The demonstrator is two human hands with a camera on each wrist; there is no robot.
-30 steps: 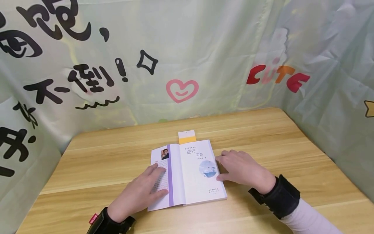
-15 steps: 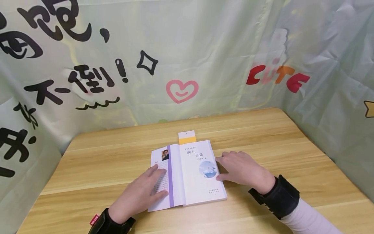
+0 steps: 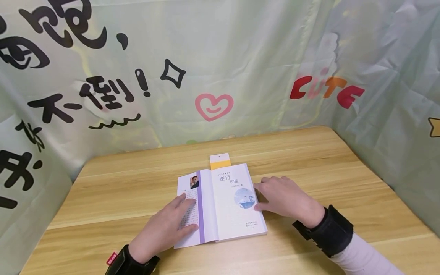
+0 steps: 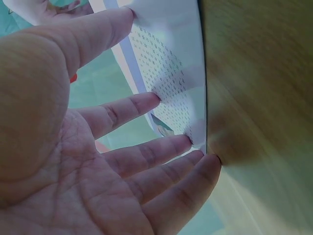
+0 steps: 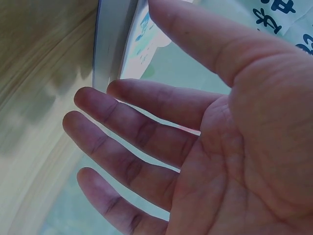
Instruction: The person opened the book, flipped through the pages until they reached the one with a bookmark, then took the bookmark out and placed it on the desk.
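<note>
An open book (image 3: 232, 214) lies on the wooden table, its title page with a round blue picture facing up on the right. On its left side is a cover flap (image 3: 189, 233) with a small portrait photo, printed text and a purple stripe. My left hand (image 3: 165, 227) rests on this flap, thumb and fingers spread, fingertips touching the text in the left wrist view. At the book's right edge is my right hand (image 3: 285, 198). Its thumb touches the page margin and its index fingertip meets the side of the page block (image 5: 110, 49), the other fingers relaxed.
A white and yellow card (image 3: 220, 161) sticks out beyond the book's top edge. Bare wooden tabletop (image 3: 130, 179) surrounds the book. Pale printed fabric (image 3: 240, 57) hangs behind and along both sides of the table. Black bands wrap both wrists.
</note>
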